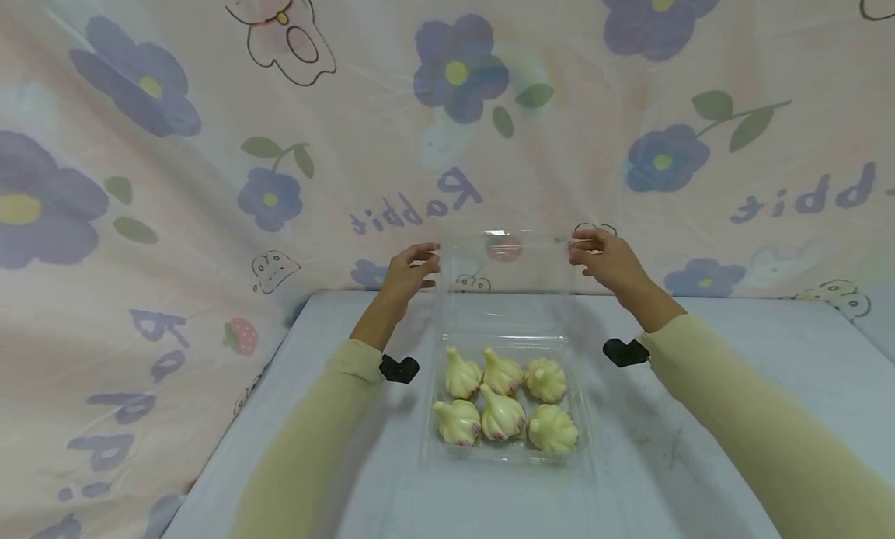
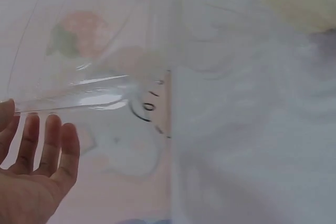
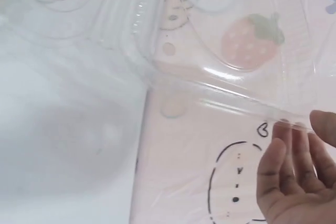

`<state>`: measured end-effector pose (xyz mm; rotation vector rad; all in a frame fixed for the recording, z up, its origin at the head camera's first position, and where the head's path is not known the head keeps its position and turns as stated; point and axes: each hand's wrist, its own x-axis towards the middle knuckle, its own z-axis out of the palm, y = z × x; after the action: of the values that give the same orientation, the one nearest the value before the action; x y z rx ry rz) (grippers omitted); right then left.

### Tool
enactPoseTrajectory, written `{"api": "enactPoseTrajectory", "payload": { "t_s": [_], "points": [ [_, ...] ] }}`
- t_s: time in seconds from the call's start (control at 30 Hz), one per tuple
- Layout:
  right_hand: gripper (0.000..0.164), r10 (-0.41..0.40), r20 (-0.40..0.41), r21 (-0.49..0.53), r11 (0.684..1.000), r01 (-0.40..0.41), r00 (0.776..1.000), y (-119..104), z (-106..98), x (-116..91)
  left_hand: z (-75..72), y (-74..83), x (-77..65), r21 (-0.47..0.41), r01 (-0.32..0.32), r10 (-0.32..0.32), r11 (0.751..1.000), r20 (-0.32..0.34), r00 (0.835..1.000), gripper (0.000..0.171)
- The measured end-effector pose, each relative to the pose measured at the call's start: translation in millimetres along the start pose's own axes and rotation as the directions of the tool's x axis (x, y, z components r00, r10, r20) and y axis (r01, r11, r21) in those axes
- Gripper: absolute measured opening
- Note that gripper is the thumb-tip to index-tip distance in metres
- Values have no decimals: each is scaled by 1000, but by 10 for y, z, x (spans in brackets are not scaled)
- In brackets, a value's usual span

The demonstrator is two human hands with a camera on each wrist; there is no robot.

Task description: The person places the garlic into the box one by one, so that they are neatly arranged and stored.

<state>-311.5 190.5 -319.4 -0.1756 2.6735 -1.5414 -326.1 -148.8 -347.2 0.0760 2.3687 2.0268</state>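
Observation:
A clear plastic clamshell box [image 1: 506, 455] lies on the table with its lid [image 1: 506, 283] raised upright at the back. Several garlic bulbs [image 1: 502, 415] sit in the base in two rows. My left hand [image 1: 412, 273] pinches the lid's left edge near its upper corner; in the left wrist view that hand [image 2: 39, 166] has its thumb and fingers at the rim. On the opposite edge, my right hand [image 1: 607, 261] pinches the lid, and the right wrist view shows the thumb and fingers of this hand [image 3: 299, 171] on the rim.
The white table [image 1: 349, 461] ends at a back edge just behind the box. Beyond it hangs a pink cloth [image 1: 559, 135] printed with flowers, rabbits and letters. A black wrist piece [image 1: 399, 369] shows at the left cuff, and another black piece [image 1: 625, 352] at the right.

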Motion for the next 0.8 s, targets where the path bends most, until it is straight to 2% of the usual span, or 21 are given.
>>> {"api": "enactPoseTrajectory", "payload": {
  "t_s": [0.2, 0.33, 0.47, 0.63, 0.7, 0.8],
  "points": [
    [55, -36, -41, 16, 999, 36, 999, -98, -31, -16, 26, 175, -36, 17, -71, 71, 997, -55, 996, 34],
    [52, -56, -64, 13, 998, 57, 996, -155, -35, -52, 42, 188, -59, 28, -104, 106, 994, -95, 990, 33],
    [48, -90, -98, 24, 995, 93, 991, -184, -28, -78, 48, 172, -77, 24, -162, 164, 986, -142, 976, 32],
    [45, -175, -157, 13, 984, 179, 972, -174, -26, -141, 73, 207, -151, -29, -239, 230, 970, -184, 956, 28],
    [45, -203, -177, 0, 979, 206, 963, -156, -26, -183, 80, 227, -198, -43, -255, 242, 966, -193, 951, 27],
    [45, -235, -202, 2, 971, 240, 951, -135, -20, -255, 79, 254, -281, -53, -248, 234, 967, -196, 952, 26]
  ]
}}
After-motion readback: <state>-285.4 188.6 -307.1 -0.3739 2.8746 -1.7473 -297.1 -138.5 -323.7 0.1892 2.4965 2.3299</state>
